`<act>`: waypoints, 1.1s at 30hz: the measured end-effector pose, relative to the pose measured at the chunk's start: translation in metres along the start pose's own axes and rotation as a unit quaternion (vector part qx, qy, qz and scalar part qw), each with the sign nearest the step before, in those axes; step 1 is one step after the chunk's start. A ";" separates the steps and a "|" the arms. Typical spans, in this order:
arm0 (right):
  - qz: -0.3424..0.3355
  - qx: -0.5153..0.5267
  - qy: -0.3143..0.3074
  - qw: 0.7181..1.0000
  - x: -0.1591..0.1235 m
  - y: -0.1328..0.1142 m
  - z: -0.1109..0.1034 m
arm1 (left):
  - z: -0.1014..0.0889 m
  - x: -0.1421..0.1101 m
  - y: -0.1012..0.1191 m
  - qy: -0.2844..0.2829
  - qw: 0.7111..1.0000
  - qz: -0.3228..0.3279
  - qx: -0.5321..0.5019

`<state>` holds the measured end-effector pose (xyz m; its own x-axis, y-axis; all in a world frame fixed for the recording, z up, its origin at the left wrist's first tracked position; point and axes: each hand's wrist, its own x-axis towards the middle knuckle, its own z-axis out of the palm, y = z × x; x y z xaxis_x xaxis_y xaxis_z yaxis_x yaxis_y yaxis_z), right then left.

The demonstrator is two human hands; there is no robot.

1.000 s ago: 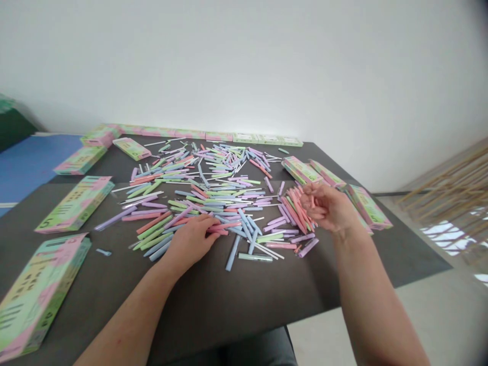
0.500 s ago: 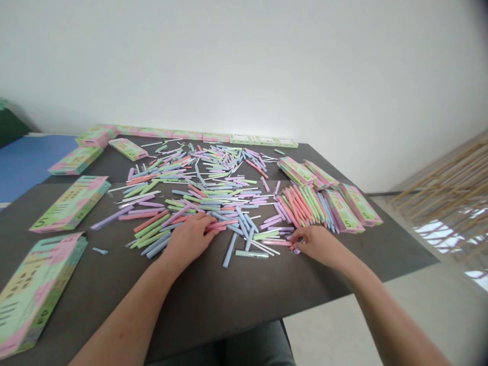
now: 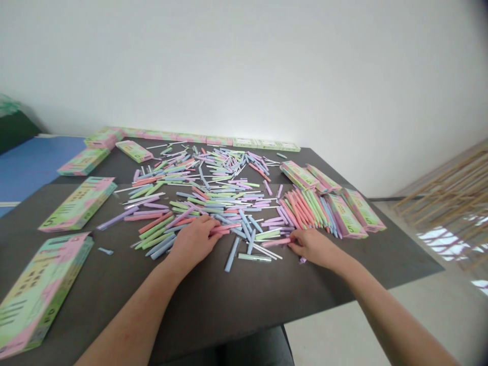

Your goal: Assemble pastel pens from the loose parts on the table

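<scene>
Across a dark table (image 3: 236, 300), pastel plastic pens (image 3: 213, 203) are strewn, with green-and-pink cartons (image 3: 78, 204) set around them. Pink pens (image 3: 220, 230) are touched by the curled grip of the left hand (image 3: 192, 241), and another pink pen (image 3: 275, 242) by the narrow grip of the right hand (image 3: 312, 248); whether either is held cannot be told.

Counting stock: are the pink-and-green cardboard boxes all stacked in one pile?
No, the pink-and-green cardboard boxes lie spread around the dark table.
</scene>
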<state>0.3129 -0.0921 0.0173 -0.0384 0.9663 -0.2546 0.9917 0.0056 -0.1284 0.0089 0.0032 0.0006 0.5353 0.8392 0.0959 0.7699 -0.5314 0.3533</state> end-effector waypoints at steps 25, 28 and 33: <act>0.000 0.430 -0.018 0.903 0.063 0.005 -0.011 | 0.003 0.000 0.002 -0.005 1.000 -0.012 0.003; 0.009 0.640 -0.077 0.765 0.057 0.006 -0.007 | 0.005 0.000 0.000 -0.001 1.000 -0.008 0.008; -0.015 0.749 -0.117 0.651 0.053 -0.010 -0.013 | 0.007 -0.001 -0.002 0.003 1.000 0.002 0.013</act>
<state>0.3024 -0.0371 0.0172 -0.2468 0.9050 -0.3466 -0.2371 -0.4032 -0.8838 0.0098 0.0026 -0.0066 0.5355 0.8382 0.1032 0.7770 -0.5368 0.3287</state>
